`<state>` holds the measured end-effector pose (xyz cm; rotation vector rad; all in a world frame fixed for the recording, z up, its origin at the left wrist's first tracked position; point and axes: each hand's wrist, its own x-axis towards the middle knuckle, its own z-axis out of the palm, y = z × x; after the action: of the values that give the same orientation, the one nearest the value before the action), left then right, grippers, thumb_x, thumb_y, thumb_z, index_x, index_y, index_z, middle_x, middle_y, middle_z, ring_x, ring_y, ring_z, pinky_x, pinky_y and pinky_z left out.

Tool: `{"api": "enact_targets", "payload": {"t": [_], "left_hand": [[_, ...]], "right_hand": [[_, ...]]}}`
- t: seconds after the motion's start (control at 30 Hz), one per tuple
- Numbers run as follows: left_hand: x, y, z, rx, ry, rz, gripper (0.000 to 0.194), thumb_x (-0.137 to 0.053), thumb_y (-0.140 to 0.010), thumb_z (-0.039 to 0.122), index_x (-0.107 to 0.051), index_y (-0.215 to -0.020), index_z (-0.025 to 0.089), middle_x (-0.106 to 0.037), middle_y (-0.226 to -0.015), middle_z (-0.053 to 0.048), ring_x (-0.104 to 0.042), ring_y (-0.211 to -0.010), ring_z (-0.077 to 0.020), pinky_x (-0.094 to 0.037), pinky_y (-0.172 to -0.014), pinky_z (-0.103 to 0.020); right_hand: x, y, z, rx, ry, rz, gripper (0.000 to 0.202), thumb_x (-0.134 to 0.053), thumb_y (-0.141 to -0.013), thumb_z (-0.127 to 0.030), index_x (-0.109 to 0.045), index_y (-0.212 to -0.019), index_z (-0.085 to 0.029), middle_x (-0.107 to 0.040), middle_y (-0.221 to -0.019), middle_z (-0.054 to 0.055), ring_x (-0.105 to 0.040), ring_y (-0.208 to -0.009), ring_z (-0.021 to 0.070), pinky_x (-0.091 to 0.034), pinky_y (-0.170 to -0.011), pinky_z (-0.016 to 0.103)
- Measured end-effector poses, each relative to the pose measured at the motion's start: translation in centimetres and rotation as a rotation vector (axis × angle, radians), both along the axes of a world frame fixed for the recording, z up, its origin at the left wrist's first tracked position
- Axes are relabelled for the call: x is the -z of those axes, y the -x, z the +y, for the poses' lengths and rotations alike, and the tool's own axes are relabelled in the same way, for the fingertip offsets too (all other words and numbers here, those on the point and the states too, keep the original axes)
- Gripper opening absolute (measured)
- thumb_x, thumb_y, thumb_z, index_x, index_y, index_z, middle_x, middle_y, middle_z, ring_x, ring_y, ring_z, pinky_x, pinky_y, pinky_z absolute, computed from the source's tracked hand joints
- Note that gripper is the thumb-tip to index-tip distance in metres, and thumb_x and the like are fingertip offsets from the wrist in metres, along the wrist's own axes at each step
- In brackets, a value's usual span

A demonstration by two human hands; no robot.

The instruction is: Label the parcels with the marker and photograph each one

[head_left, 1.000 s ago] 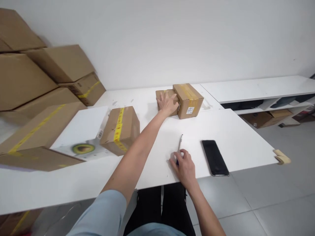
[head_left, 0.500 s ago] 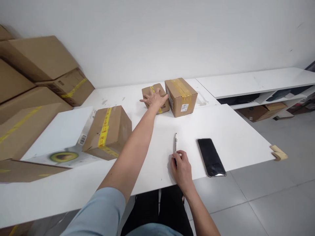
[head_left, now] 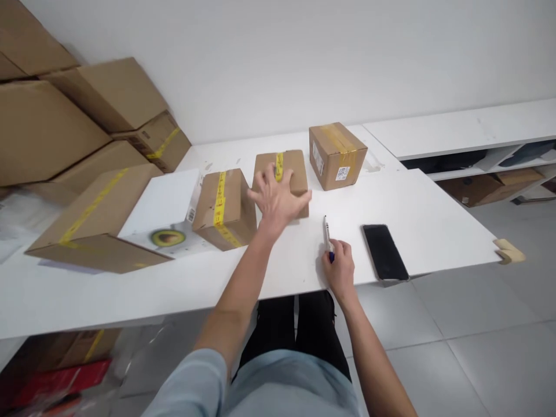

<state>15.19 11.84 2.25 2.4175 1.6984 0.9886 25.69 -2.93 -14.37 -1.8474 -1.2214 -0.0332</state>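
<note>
My left hand [head_left: 277,197] lies spread over the top of a small brown box [head_left: 297,165] with yellow tape, its fingers wide apart. My right hand [head_left: 339,266] is closed around the lower end of a white marker [head_left: 326,230], whose dark tip points away from me over the white table [head_left: 286,266]. A taped box with a label [head_left: 339,156] stands behind and to the right of the small box. Close on the left of my left hand is another brown box [head_left: 226,209] with printed yellow tape.
A black phone [head_left: 384,252] lies near the front edge, right of my right hand. At left stand a white box with an avocado picture [head_left: 160,202] and stacked cartons [head_left: 108,92]. A low shelf [head_left: 469,130] runs along the wall at right.
The small box under my left hand has come nearer to me, away from the labelled box and beside the left taped box. The camera view has shifted. My right hand still holds the marker.
</note>
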Motion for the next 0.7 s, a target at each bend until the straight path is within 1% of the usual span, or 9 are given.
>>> {"api": "enact_targets", "payload": {"t": [0.07, 0.13, 0.23, 0.33, 0.4, 0.47, 0.53, 0.63, 0.7], "left_hand": [[1.2, 2.1, -5.0, 0.019, 0.002, 0.062, 0.055, -0.076, -0.071, 0.06, -0.066, -0.115, 0.028, -0.041, -0.149, -0.015, -0.031, -0.134, -0.0493, -0.027, -0.102, -0.074], [2.5, 3.9, -8.7, 0.018, 0.011, 0.092, 0.058, -0.078, -0.069, 0.063, -0.066, -0.113, 0.027, -0.042, -0.149, -0.016, -0.033, -0.132, -0.0498, -0.028, -0.101, -0.074], [3.9, 6.2, -11.6, 0.06, 0.03, 0.065, 0.069, -0.079, -0.066, 0.068, -0.063, -0.121, 0.028, -0.039, -0.151, -0.017, -0.032, -0.134, -0.0495, -0.029, -0.104, -0.072], [4.9, 8.7, -12.4, 0.12, 0.041, -0.112, 0.078, -0.078, -0.068, 0.067, -0.056, -0.131, 0.025, -0.038, -0.15, -0.019, -0.031, -0.14, -0.044, -0.031, -0.112, -0.064], [5.9, 10.6, -12.4, 0.11, 0.046, -0.338, 0.073, -0.069, -0.078, 0.066, -0.051, -0.134, 0.023, -0.042, -0.146, -0.018, -0.037, -0.14, -0.0369, -0.038, -0.112, -0.056], [7.1, 12.3, -12.0, 0.058, 0.113, -0.583, 0.067, -0.058, -0.085, 0.066, -0.048, -0.134, 0.022, -0.05, -0.138, -0.017, -0.05, -0.129, -0.0301, -0.048, -0.104, -0.048], [8.5, 13.6, -11.5, 0.023, 0.247, -0.754, 0.068, -0.05, -0.088, 0.07, -0.046, -0.135, 0.021, -0.056, -0.132, -0.016, -0.06, -0.116, -0.0256, -0.054, -0.094, -0.042], [10.0, 14.5, -10.4, 0.038, 0.423, -0.811, 0.072, -0.043, -0.088, 0.075, -0.045, -0.138, 0.022, -0.059, -0.132, -0.016, -0.061, -0.118, -0.0243, -0.054, -0.093, -0.038], [10.2, 14.4, -9.7, 0.06, 0.504, -0.801, 0.072, -0.038, -0.09, 0.076, -0.045, -0.14, 0.025, -0.057, -0.139, -0.014, -0.058, -0.126, -0.0247, -0.053, -0.097, -0.037]], "right_hand": [[0.1, -0.1, 0.1, -0.001, 0.04, -0.023, 0.034, -0.049, -0.084, -0.019, -0.063, -0.115, -0.02, -0.061, -0.108, 0.014, -0.059, -0.098, 0.0262, -0.054, -0.081, 0.041], [0.1, -0.2, 0.2, -0.002, 0.108, -0.052, 0.035, -0.049, -0.084, -0.019, -0.064, -0.115, -0.019, -0.062, -0.106, 0.015, -0.058, -0.095, 0.0272, -0.052, -0.082, 0.043], [-0.1, -0.2, 0.4, 0.008, 0.183, -0.059, 0.035, -0.049, -0.085, -0.022, -0.065, -0.115, -0.017, -0.062, -0.102, 0.015, -0.056, -0.092, 0.0278, -0.05, -0.082, 0.043], [-0.2, -0.2, 0.4, 0.015, 0.206, -0.051, 0.037, -0.047, -0.087, -0.025, -0.065, -0.118, -0.015, -0.061, -0.1, 0.016, -0.056, -0.092, 0.0285, -0.049, -0.083, 0.044], [-0.2, -0.4, 0.3, 0.025, 0.19, -0.03, 0.042, -0.045, -0.087, -0.026, -0.062, -0.124, -0.013, -0.062, -0.099, 0.016, -0.056, -0.092, 0.0284, -0.049, -0.083, 0.045], [-0.1, -0.6, 0.1, 0.041, 0.113, 0.032, 0.045, -0.045, -0.087, -0.027, -0.058, -0.128, -0.013, -0.062, -0.1, 0.016, -0.057, -0.091, 0.0271, -0.049, -0.085, 0.046], [0.0, -0.8, -0.2, 0.055, -0.008, 0.154, 0.048, -0.045, -0.087, -0.03, -0.055, -0.131, -0.014, -0.062, -0.102, 0.014, -0.058, -0.088, 0.024, -0.05, -0.086, 0.045], [-0.2, -1.2, -0.6, 0.071, -0.174, 0.434, 0.051, -0.046, -0.087, -0.036, -0.05, -0.135, -0.019, -0.059, -0.108, 0.009, -0.061, -0.079, 0.0164, -0.053, -0.081, 0.037], [-0.6, -1.5, -0.8, 0.068, -0.26, 0.628, 0.051, -0.05, -0.085, -0.039, -0.051, -0.133, -0.023, -0.056, -0.106, 0.005, -0.059, -0.072, 0.0111, -0.053, -0.074, 0.032]]}}
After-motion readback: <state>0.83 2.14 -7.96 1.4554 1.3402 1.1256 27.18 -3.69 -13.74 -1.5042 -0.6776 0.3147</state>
